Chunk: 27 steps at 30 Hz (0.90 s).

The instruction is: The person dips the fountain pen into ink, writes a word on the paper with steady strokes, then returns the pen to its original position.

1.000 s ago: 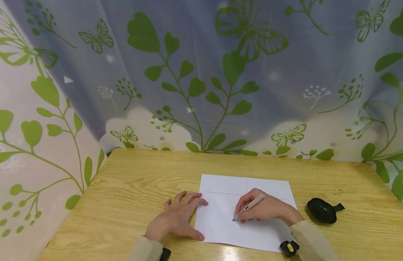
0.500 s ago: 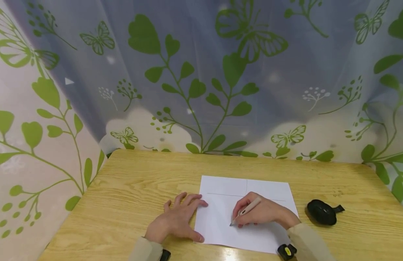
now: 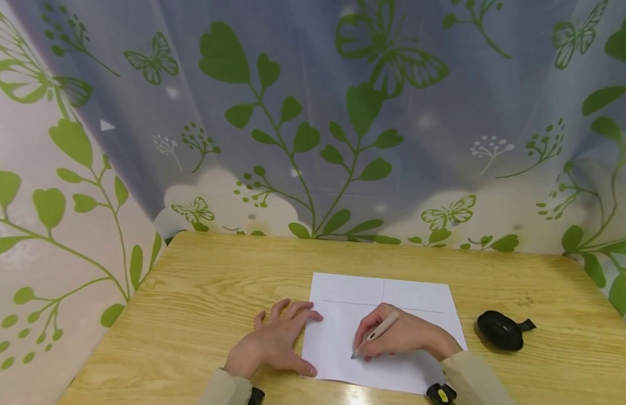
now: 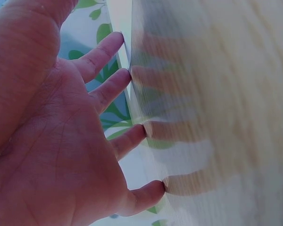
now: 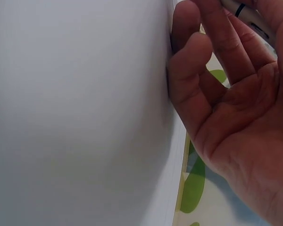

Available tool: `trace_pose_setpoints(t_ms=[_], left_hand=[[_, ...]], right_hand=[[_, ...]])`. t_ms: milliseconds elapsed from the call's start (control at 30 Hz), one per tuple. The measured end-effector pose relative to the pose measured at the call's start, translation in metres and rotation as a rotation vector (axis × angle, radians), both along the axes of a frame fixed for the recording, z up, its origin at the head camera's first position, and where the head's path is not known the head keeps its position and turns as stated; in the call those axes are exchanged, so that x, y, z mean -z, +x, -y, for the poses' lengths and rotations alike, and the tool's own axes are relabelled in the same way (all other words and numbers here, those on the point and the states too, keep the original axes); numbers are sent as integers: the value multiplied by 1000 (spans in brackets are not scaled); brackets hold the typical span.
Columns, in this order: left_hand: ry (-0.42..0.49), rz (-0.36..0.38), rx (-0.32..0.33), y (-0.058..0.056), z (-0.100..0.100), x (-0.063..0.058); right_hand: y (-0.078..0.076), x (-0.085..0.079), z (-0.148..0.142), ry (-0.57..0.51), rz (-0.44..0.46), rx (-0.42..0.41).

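The pen [image 3: 381,328] stands tilted on the white sheet of paper [image 3: 333,334], its dark tip nearer the sheet's near edge than its far one. At the near right, a black wrist device [image 3: 441,394] overlaps the paper's near edge, and the sleeve covers its near right corner. If the device or cuff drags there, the sheet could skew or crease.

The right hand [image 3: 394,336] pinches the pen between thumb and curled fingers, its underside against the paper. Should that grip tighten or the side of the hand rub, the stroke might wobble; whether the tip is leaving a mark cannot be made out. The left hand [image 3: 272,340] lies spread wide, holding nothing, with thumb and index finger pressing the sheet's left edge and the other fingertips on the wooden surface [image 3: 191,315]. That light hold on one side could let the paper pivot under a hard pull.

From the tip, a short run of paper remains toward the left thumb, and less toward the near edge. Beyond the hands, a horizontal line [image 3: 343,302] meets a vertical line [image 3: 383,289] rising toward the far edge. Right of the sheet sits a black object [image 3: 500,330], which a wide elbow swing might bump. Leftward, the wood offers ample room; farther off, the surface ends at a leaf-patterned curtain [image 3: 303,135].
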<state>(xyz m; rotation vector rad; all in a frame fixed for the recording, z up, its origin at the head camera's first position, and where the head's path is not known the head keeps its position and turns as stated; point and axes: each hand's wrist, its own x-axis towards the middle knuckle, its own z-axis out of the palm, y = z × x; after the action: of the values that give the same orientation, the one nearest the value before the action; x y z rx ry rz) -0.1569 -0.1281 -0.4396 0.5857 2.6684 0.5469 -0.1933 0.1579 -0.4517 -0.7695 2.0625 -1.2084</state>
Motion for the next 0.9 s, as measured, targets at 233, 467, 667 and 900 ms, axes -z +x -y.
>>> trace_pose_setpoints(t_ms=[233,467,667,900], left_hand=[[5,22,-7,0,0,3],[12,31,-12,0,0,1],[13,29,-9,0,0,0],[6,23,-7,-1,0,1]], right_hand=[[3,0,6,-28,10,-29],[5,0,10,-60,-2,-70],[6,1,12,-60,3,-81],[7,1,15,-48,6,-92]])
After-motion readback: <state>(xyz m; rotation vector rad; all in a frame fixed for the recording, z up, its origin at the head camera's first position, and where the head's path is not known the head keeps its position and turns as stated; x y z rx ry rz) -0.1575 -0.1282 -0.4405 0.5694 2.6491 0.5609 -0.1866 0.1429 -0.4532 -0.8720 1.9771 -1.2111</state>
